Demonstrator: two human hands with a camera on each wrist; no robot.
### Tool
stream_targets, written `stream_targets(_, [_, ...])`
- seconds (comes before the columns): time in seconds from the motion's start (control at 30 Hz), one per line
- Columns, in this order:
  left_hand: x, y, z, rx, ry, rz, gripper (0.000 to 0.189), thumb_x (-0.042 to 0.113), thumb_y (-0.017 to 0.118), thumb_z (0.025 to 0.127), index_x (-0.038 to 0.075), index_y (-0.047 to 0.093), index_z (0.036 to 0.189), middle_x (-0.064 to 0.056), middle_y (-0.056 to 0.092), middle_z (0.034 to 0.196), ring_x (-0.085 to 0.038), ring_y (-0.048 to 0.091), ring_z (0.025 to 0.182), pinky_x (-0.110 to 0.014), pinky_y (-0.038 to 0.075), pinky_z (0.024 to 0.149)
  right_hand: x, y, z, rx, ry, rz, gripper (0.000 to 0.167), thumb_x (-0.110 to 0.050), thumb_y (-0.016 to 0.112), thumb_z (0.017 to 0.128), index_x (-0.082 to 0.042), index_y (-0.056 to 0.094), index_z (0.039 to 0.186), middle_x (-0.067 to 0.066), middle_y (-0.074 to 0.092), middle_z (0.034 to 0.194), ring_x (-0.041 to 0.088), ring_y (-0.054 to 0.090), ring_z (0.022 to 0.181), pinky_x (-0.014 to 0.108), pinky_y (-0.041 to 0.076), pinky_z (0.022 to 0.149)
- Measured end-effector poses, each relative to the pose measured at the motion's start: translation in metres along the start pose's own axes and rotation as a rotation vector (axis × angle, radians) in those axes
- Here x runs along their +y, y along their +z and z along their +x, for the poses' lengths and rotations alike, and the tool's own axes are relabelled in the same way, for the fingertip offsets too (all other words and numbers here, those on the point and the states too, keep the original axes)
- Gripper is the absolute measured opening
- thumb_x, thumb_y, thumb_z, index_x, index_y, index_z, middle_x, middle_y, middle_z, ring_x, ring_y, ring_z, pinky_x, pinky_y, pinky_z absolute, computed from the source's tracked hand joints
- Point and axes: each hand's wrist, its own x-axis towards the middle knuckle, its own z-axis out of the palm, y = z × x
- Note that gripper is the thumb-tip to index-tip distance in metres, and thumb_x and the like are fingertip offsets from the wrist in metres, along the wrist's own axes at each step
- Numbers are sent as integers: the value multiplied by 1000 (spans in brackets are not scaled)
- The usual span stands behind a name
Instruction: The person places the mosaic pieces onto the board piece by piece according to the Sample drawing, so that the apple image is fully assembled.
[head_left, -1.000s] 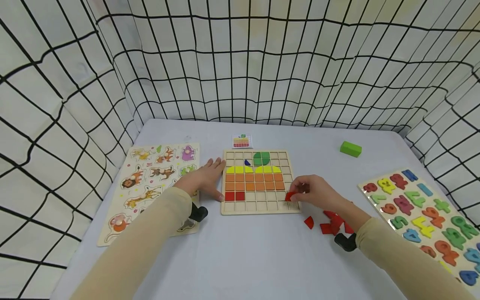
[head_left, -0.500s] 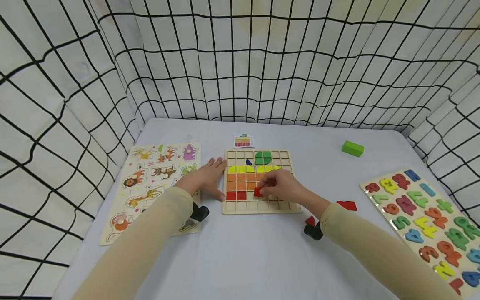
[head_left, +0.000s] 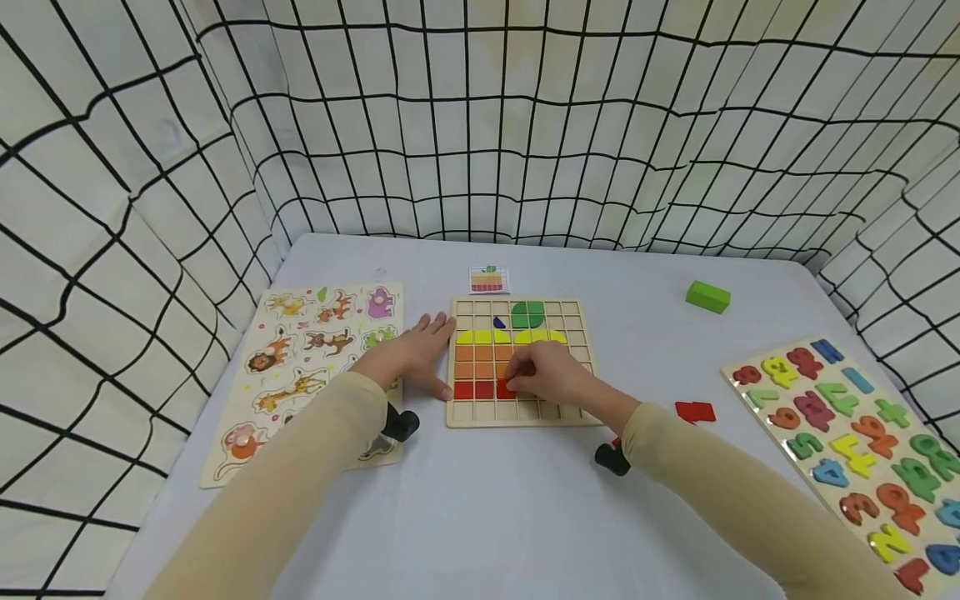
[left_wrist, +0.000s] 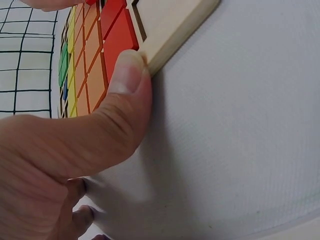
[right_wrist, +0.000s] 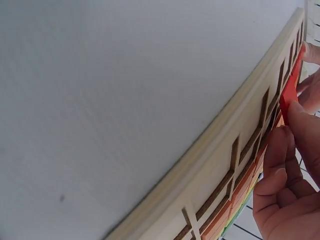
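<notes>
A wooden grid board [head_left: 480, 412] holds rows of coloured tiles: green, blue and yellow at the far side, then orange rows, then red squares at the left. My right hand [head_left: 553, 373] pinches a red square tile [right_wrist: 288, 97] between thumb and fingers, right at the cell beside the two red squares [head_left: 473, 390]. My left hand [head_left: 412, 354] lies with fingers spread at the board's left edge. In the left wrist view its thumb [left_wrist: 127, 90] touches the board's edge next to a red tile [left_wrist: 120, 42].
Loose red pieces [head_left: 695, 412] lie right of the board, partly behind the right forearm. A small picture card [head_left: 489, 279] is beyond the board. An animal puzzle [head_left: 300, 367] lies left, a number puzzle [head_left: 832, 450] right, and a green block [head_left: 708, 297] at the back right.
My right hand has carried the red tile leftward from the board's right edge to beside the two red squares and lowered it there. The left hand has stayed in place.
</notes>
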Motion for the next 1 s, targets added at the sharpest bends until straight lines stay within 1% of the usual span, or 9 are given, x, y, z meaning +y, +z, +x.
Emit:
stream_targets(0.17, [0, 0, 1, -4, 0, 11, 121, 45, 83, 84, 4, 2, 164, -19, -3, 172, -41, -6, 159, -55, 9, 130, -3, 1, -2, 18, -15, -60, 5, -19, 78, 92, -15, 79, 95, -4, 74, 90, 14, 58, 84, 22, 51, 72])
stream_targets(0.43, [2, -1, 0, -2, -7, 1, 121, 44, 83, 83, 4, 3, 165, -18, -3, 172, -41, -6, 159, -55, 9, 130, -4, 6, -2, 44, -48, -141, 7, -18, 78, 91, -14, 80, 96, -3, 75, 93, 14, 60, 90, 27, 56, 81])
stream_targets(0.53, [2, 0, -1, -3, -9, -6, 121, 43, 84, 83, 5, 3, 165, -18, -4, 173, -41, -6, 159, -55, 9, 130, -4, 6, -4, 46, -54, -141, 7, -17, 78, 92, -13, 80, 98, -2, 75, 94, 14, 61, 90, 28, 58, 83])
stream_targets(0.63, [1, 1, -1, 0, -4, -9, 121, 43, 84, 83, 5, 3, 165, -18, -3, 173, -41, -5, 159, -55, 9, 130, -2, 3, -7, 46, -48, -112, 7, -16, 76, 93, -13, 78, 99, -2, 74, 93, 15, 61, 89, 28, 57, 81])
stream_targets(0.73, [1, 1, -2, 7, 3, -3, 120, 43, 84, 83, 4, 4, 165, -18, -2, 173, -41, -4, 159, -55, 10, 130, 6, -6, -15, 54, -32, -83, 6, -15, 76, 93, -14, 77, 99, -3, 71, 92, 15, 60, 88, 27, 56, 80])
stream_targets(0.83, [1, 1, -2, 13, 5, 0, 119, 43, 84, 83, 4, 5, 165, -18, -1, 173, -41, -4, 160, -55, 10, 130, 19, -20, -26, 64, -19, -73, 7, -15, 77, 92, -13, 76, 99, -2, 71, 91, 16, 60, 87, 26, 55, 79])
stream_targets(1.0, [3, 0, -4, 12, 0, -5, 119, 42, 84, 84, 5, 6, 165, -17, -1, 173, -40, -4, 160, -54, 10, 130, 52, -47, -59, 91, 13, -77, 15, -11, 76, 92, -8, 76, 107, 3, 72, 96, 18, 61, 90, 28, 55, 78])
